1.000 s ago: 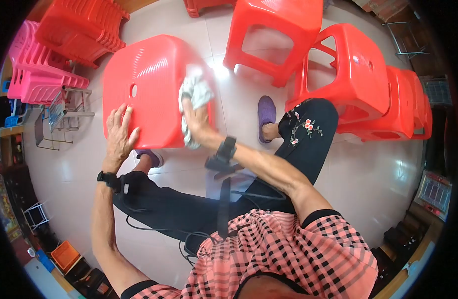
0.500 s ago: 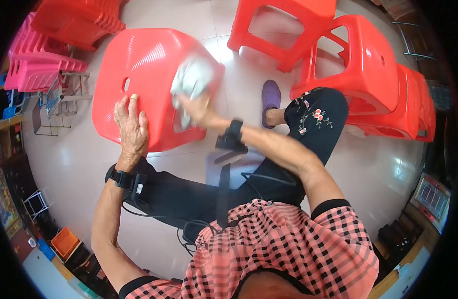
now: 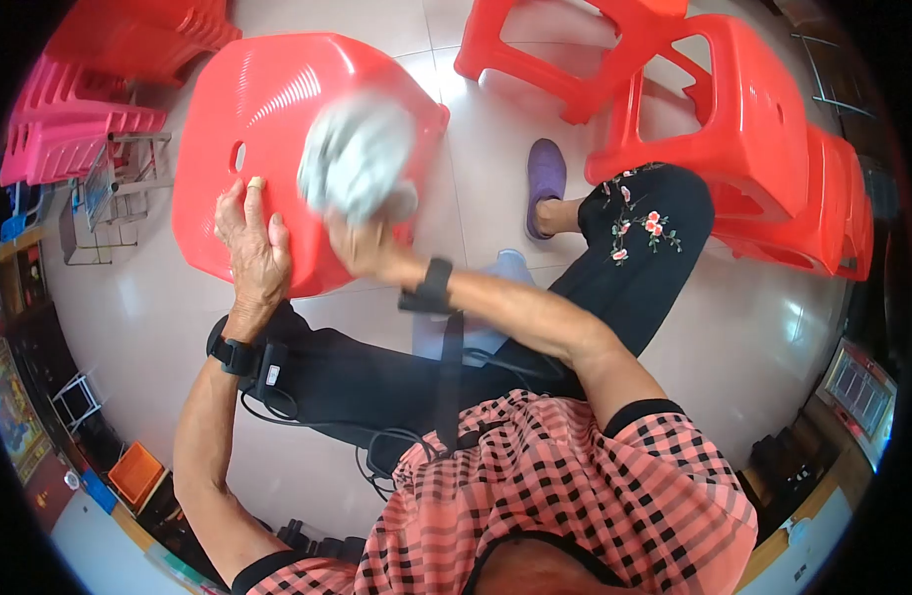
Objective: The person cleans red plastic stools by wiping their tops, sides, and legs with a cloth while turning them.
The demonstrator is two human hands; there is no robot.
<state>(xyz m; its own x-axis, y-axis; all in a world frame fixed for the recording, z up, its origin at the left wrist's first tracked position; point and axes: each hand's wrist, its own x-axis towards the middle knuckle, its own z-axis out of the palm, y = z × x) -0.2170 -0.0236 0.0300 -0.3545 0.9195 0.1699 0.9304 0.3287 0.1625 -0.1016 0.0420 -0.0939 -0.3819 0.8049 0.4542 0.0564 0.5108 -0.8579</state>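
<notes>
A red plastic stool (image 3: 213,109) stands in front of me, its seat with an oval hole turned up toward the camera. My left hand (image 3: 252,243) rests on the near left part of the seat, fingers stretched out just below the hole. In my right hand (image 3: 366,243) is a bunched pale cloth (image 3: 357,159), held over the right part of the stool's seat. The cloth and the fingers gripping it are blurred by motion, so I cannot tell exactly where the cloth touches.
More red stools (image 3: 758,119) stand to the right, with another red stool (image 3: 575,84) at the top. Stacked pink stools (image 3: 69,129) and red stools (image 3: 138,35) are at upper left, near a metal-framed rack (image 3: 119,183). An orange basket (image 3: 136,472) sits lower left.
My right hand has moved left with the cloth, from the stool's right edge further over the seat. My left hand keeps its place on the stool. The view has shifted slightly.
</notes>
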